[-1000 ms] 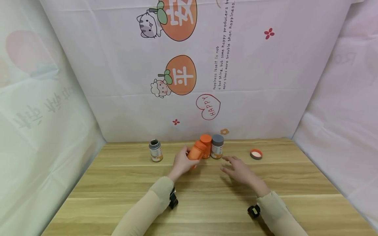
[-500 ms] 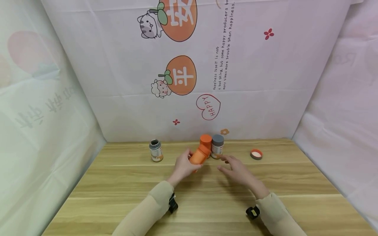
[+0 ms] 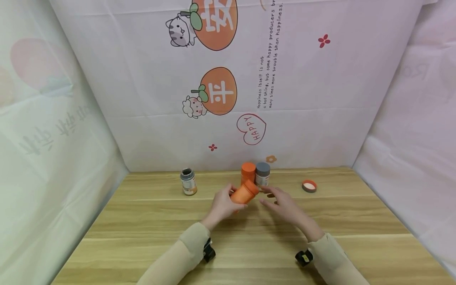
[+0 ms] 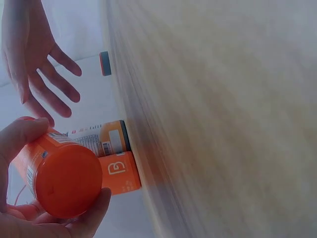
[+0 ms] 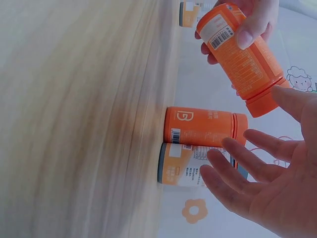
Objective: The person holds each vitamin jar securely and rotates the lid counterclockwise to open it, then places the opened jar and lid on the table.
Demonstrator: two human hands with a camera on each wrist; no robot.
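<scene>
My left hand point(image 3: 221, 205) grips an orange pill bottle point(image 3: 244, 194) round its body. The bottle leans to the right, its orange lid point(image 5: 261, 103) pointing at my right hand point(image 3: 284, 206). With fingers spread and loosely bent, the right hand holds nothing; its thumb tip comes right up to that lid in the right wrist view. Behind them stands a second orange bottle point(image 3: 248, 169), lid on. Beside it is a white-and-orange bottle with a grey lid point(image 3: 263, 169), partly hidden by the right fingers. In the left wrist view the held bottle's round base point(image 4: 69, 181) faces the camera.
An uncapped grey-necked bottle point(image 3: 188, 183) stands upright at the back left of the wooden table point(image 3: 249, 253). A loose lid with an orange rim point(image 3: 309, 186) lies at the back right. White printed cloth point(image 3: 160, 130) closes off the back and sides.
The left hand has tilted the orange bottle further over and brought it slightly right and nearer. My right hand has moved a little left, toward the bottle's lid.
</scene>
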